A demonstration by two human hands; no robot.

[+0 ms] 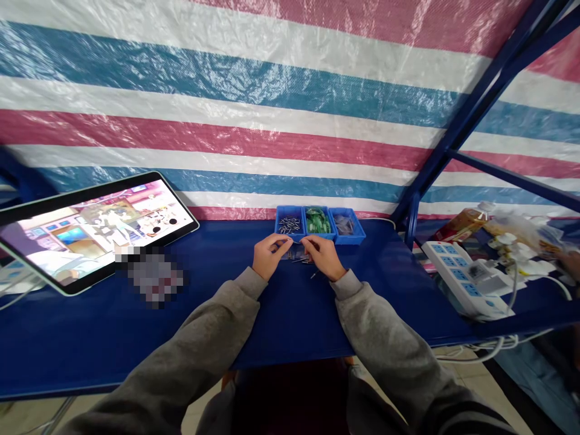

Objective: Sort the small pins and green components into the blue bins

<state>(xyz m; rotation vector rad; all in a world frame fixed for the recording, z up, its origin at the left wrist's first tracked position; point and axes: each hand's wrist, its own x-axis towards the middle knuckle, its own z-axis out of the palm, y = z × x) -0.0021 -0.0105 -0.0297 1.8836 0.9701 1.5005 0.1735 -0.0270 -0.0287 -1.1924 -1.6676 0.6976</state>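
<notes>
Sheet (235,136), upper frame: broad horizontal stripes of red, white and teal-blue.
Tabletop (299,329), middle to lower left: plain deep blue.
Metal bars (483,93), upper right: dark blue.
Bins (351,240), centre: brighter blue, all three.
Left bin's pieces (290,226): silvery and dark, mixed.
Middle bin's pieces (318,222): green.
Sleeves (212,323), lower half: grey; darker bands at lower right.
Tablet (102,226), left: black border, pale rim; cartoon in pink, cream, white, blue.
Power strip (448,269), right: white, light-blue socket faces.
</notes>
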